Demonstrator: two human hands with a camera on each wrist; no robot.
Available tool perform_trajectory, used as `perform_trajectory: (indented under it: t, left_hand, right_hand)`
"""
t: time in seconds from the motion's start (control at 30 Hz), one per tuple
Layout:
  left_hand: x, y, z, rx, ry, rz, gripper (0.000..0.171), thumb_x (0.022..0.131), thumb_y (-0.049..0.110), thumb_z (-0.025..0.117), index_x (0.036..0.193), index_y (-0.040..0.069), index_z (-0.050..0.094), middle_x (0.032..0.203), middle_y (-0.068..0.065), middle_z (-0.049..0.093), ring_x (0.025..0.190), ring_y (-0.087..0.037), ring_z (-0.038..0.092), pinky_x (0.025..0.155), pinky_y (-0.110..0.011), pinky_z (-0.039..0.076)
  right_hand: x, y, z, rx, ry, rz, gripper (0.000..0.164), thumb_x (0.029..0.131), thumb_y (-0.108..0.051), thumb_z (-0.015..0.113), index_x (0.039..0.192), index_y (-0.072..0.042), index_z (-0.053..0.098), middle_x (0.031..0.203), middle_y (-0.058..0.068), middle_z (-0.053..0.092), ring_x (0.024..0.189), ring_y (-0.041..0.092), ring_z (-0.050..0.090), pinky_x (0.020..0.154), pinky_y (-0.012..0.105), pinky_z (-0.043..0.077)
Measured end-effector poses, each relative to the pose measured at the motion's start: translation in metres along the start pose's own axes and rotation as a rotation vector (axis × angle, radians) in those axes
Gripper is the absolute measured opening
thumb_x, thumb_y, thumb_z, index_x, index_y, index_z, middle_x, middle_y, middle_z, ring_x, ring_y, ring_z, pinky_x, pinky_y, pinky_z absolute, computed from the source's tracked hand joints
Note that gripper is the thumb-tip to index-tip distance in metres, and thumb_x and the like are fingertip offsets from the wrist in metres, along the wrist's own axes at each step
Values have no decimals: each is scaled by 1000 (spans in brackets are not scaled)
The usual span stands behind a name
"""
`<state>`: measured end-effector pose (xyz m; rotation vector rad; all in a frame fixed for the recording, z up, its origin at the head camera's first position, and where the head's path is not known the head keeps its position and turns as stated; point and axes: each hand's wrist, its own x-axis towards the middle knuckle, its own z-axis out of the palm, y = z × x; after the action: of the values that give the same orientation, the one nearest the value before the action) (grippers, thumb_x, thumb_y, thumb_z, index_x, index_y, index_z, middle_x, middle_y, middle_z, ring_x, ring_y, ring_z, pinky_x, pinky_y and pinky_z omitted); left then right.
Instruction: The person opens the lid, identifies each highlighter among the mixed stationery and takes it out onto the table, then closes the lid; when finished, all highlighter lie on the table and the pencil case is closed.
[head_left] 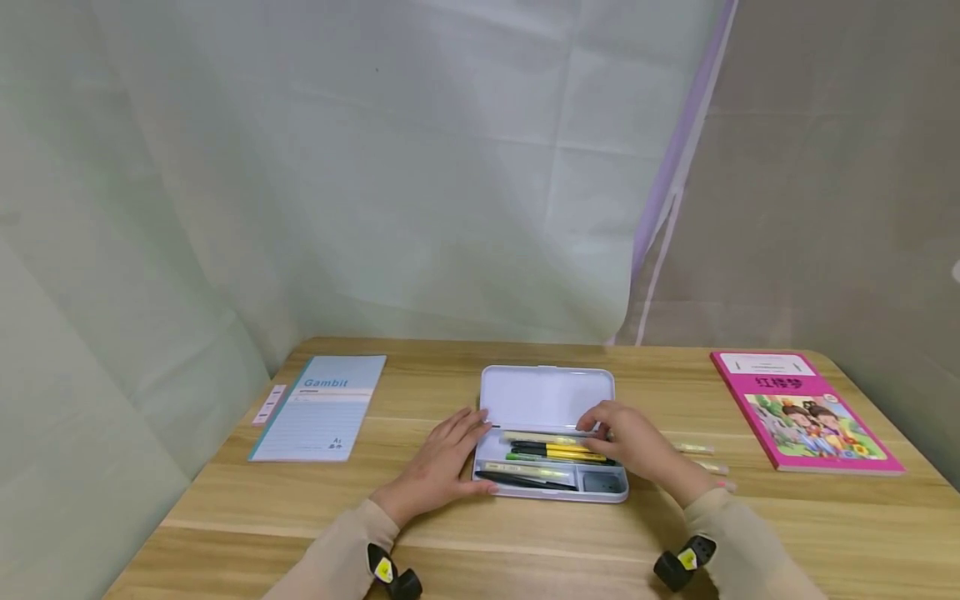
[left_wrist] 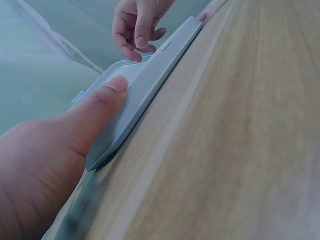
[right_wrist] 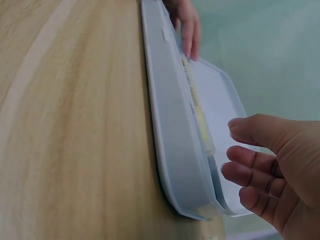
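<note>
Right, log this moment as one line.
left hand: touching pencil case | right hand: over case, nothing visibly held | lid: open | pens: inside

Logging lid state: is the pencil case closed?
No, the head view shows the lid of the pencil case open, with pens visible inside.

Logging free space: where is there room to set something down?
Bare wood lies between the notebook and left hand, and between the open lid and pink book. Crowded: the pencil case, holding pens, and its right, with slim items.
</note>
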<state>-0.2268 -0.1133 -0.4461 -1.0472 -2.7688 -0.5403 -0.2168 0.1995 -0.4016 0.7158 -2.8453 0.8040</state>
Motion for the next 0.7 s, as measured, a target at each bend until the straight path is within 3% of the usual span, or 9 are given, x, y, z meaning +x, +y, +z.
perform_trajectory:
  t: [0.7]
  left_hand:
    - [-1, 0, 0, -10, -7, -13, 90, 78, 64, 66, 146, 11, 41, 157, -6, 31, 146, -33, 26, 117, -53, 25]
  right_hand:
    - [5, -6, 18, -114, 10, -25, 12, 80, -12, 77, 88, -9, 68, 78, -4, 56, 67, 3, 48, 58, 19, 43]
